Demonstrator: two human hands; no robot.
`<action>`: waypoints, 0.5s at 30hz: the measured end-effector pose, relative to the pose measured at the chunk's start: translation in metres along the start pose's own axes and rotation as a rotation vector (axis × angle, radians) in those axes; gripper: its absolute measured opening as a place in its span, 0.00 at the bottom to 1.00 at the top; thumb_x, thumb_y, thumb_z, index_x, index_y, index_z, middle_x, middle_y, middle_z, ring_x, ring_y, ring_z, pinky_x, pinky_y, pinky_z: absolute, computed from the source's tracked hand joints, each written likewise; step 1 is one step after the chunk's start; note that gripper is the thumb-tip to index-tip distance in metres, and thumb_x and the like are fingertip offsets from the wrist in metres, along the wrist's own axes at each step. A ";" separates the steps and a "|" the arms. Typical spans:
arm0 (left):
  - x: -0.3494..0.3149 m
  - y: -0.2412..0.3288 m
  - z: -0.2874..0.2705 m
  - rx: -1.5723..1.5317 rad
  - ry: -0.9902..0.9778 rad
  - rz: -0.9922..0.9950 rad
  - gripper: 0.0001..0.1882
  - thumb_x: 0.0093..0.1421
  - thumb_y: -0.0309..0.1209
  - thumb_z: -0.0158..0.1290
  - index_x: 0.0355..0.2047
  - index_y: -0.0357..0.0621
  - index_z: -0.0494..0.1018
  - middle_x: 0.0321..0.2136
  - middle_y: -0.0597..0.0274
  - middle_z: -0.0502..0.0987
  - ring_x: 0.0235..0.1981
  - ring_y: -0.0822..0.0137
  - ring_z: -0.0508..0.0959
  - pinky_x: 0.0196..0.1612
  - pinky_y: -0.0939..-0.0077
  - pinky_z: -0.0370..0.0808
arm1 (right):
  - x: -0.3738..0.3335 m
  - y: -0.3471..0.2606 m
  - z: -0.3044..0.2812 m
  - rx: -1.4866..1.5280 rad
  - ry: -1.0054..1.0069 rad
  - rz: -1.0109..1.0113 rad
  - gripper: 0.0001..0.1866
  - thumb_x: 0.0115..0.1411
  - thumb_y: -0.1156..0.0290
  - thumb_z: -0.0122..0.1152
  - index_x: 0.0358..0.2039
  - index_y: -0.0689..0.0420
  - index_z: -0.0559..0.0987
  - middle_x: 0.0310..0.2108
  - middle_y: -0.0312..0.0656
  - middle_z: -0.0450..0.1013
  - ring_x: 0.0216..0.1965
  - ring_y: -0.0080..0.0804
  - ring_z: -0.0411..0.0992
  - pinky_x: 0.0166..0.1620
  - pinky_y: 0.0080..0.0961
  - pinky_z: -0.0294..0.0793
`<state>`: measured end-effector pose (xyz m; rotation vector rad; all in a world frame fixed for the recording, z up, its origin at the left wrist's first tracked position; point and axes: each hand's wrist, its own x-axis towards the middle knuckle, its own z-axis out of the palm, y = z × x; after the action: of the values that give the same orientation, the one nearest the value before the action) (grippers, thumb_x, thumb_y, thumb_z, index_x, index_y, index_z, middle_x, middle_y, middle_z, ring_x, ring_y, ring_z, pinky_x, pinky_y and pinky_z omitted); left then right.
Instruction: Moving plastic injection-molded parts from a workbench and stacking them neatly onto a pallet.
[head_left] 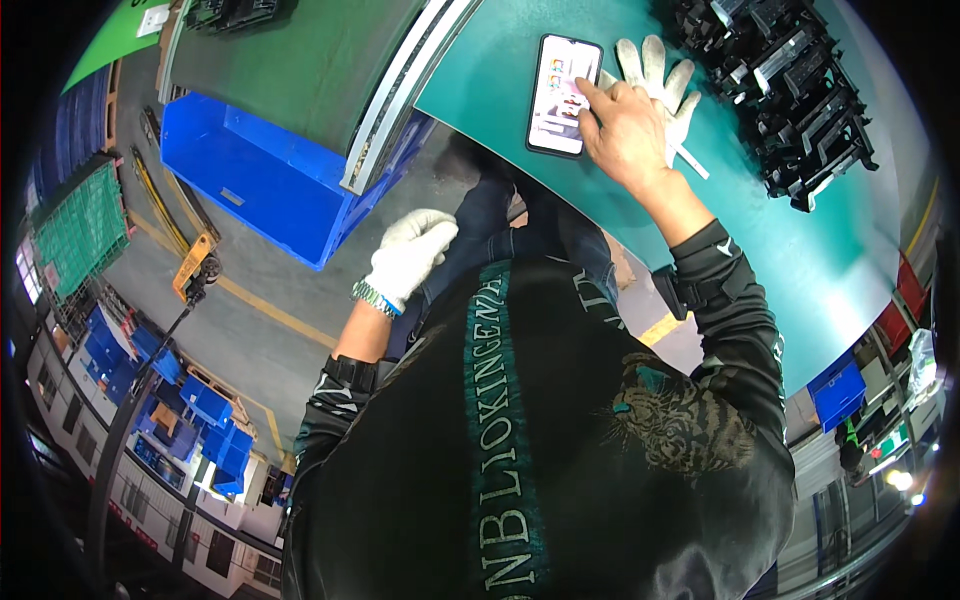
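A smartphone (pixel 564 95) with a lit screen lies face up on the green tabletop (pixel 690 215). My bare right hand (pixel 628 130) rests beside it, its index finger stretched onto the screen and thumb apart at the phone's edge. Partly under that hand is a white work glove (pixel 660 75), fingers pointing away from me. A thin white strip (pixel 692 162) sticks out by my wrist. My left hand (pixel 408 255), in a white glove, is by my thigh, away from the table. Its fingers are curled closed, and nothing shows in them.
Stacked black plastic parts (pixel 790 100) cover the tabletop's far right. To the left, a green conveyor belt (pixel 300 70) with a metal rail (pixel 400 100) adjoins the table, above a large blue bin (pixel 260 180). A yellow pallet-truck handle (pixel 193 265) stands farther left.
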<state>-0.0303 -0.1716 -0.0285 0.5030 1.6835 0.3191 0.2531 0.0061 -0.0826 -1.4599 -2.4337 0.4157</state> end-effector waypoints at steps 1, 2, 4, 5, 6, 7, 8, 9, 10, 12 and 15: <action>-0.001 0.000 0.000 -0.026 -0.008 -0.021 0.12 0.64 0.34 0.58 0.43 0.40 0.77 0.28 0.70 0.77 0.25 0.79 0.74 0.28 0.82 0.72 | -0.005 -0.002 -0.003 0.020 -0.022 -0.009 0.20 0.57 0.66 0.64 0.52 0.46 0.82 0.31 0.37 0.70 0.36 0.40 0.68 0.41 0.39 0.65; -0.001 -0.001 0.000 -0.028 -0.006 -0.019 0.12 0.64 0.34 0.58 0.43 0.40 0.77 0.28 0.70 0.77 0.25 0.79 0.74 0.28 0.82 0.72 | -0.008 -0.003 -0.004 0.039 -0.044 -0.016 0.20 0.57 0.66 0.64 0.52 0.46 0.83 0.31 0.37 0.70 0.36 0.40 0.68 0.41 0.39 0.65; 0.000 -0.005 0.001 -0.057 -0.001 -0.022 0.11 0.64 0.34 0.58 0.42 0.41 0.77 0.28 0.70 0.77 0.24 0.79 0.73 0.26 0.83 0.71 | -0.010 0.001 -0.002 0.038 -0.034 -0.017 0.20 0.57 0.66 0.64 0.51 0.46 0.83 0.30 0.37 0.70 0.36 0.39 0.68 0.41 0.39 0.64; 0.001 -0.005 0.000 -0.066 -0.001 -0.024 0.11 0.64 0.34 0.58 0.42 0.41 0.77 0.27 0.70 0.77 0.23 0.80 0.72 0.26 0.83 0.71 | -0.010 0.002 -0.002 0.039 -0.024 -0.012 0.20 0.56 0.66 0.65 0.51 0.46 0.83 0.30 0.37 0.70 0.35 0.39 0.68 0.41 0.38 0.64; 0.002 -0.004 0.000 -0.060 -0.003 -0.022 0.11 0.64 0.34 0.58 0.42 0.41 0.77 0.27 0.70 0.77 0.23 0.80 0.72 0.26 0.83 0.71 | -0.010 0.003 -0.003 0.041 -0.013 -0.006 0.20 0.56 0.66 0.65 0.51 0.46 0.83 0.30 0.37 0.69 0.35 0.39 0.68 0.41 0.38 0.64; 0.004 -0.003 -0.001 -0.066 -0.001 -0.009 0.11 0.64 0.34 0.58 0.42 0.41 0.77 0.27 0.70 0.77 0.23 0.80 0.72 0.25 0.83 0.71 | -0.010 0.004 -0.003 0.040 -0.010 0.000 0.20 0.56 0.66 0.65 0.51 0.46 0.83 0.30 0.37 0.69 0.35 0.39 0.68 0.41 0.38 0.64; 0.005 -0.002 -0.001 -0.071 0.001 0.004 0.10 0.64 0.33 0.58 0.41 0.41 0.77 0.27 0.70 0.77 0.23 0.80 0.72 0.25 0.83 0.71 | -0.010 0.004 -0.004 0.044 -0.001 0.004 0.20 0.56 0.66 0.65 0.50 0.46 0.83 0.30 0.37 0.69 0.35 0.39 0.68 0.41 0.38 0.63; 0.006 -0.001 -0.002 -0.076 0.003 0.017 0.10 0.64 0.33 0.58 0.41 0.41 0.77 0.27 0.70 0.77 0.23 0.80 0.72 0.25 0.83 0.70 | -0.010 0.005 -0.004 0.047 0.009 0.009 0.20 0.56 0.66 0.65 0.50 0.46 0.83 0.30 0.37 0.69 0.35 0.39 0.68 0.41 0.38 0.63; 0.006 0.002 -0.002 -0.069 -0.001 0.018 0.10 0.64 0.33 0.58 0.41 0.41 0.77 0.27 0.70 0.77 0.23 0.80 0.72 0.25 0.83 0.70 | -0.011 0.006 -0.005 0.049 0.018 0.014 0.19 0.56 0.66 0.65 0.50 0.46 0.83 0.30 0.37 0.69 0.35 0.38 0.68 0.41 0.38 0.63; 0.004 0.011 0.001 0.013 -0.017 -0.011 0.10 0.64 0.33 0.58 0.41 0.41 0.78 0.28 0.70 0.77 0.24 0.80 0.72 0.26 0.83 0.71 | -0.013 0.008 -0.006 0.045 0.025 0.024 0.19 0.55 0.66 0.65 0.50 0.46 0.83 0.30 0.37 0.69 0.35 0.38 0.68 0.41 0.37 0.63; 0.005 0.014 0.001 0.046 -0.027 -0.015 0.10 0.64 0.33 0.58 0.42 0.41 0.78 0.28 0.70 0.77 0.25 0.80 0.73 0.27 0.84 0.72 | -0.018 0.009 -0.007 0.039 0.033 0.031 0.19 0.55 0.66 0.66 0.50 0.46 0.83 0.30 0.37 0.69 0.35 0.38 0.67 0.41 0.37 0.63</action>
<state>-0.0282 -0.1568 -0.0262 0.5264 1.6705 0.2627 0.2713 -0.0049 -0.0813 -1.4781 -2.3675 0.4396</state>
